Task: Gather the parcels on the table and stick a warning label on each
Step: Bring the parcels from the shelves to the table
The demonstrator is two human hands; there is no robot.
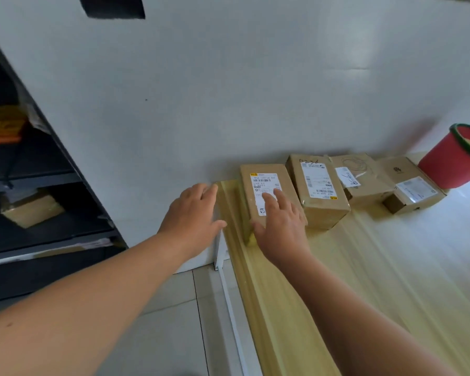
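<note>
Head view: four brown parcels (319,185) in a row along the far side of the tabletop (364,267), against the white wall (228,90). Right hand (278,221) open, lying flat on the near end of the leftmost parcel (285,183), straight fingers spread over its white shipping label (263,183). Left hand (194,210) open too, fingers straight, at the tabletop's left edge just beside that parcel, holding nothing. Red bucket (453,161) far right.

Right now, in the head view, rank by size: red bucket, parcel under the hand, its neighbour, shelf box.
Parcel under the right hand and its neighbour: alike.
Red bucket: cropped, unsure.
Shelf box: smallest.
</note>
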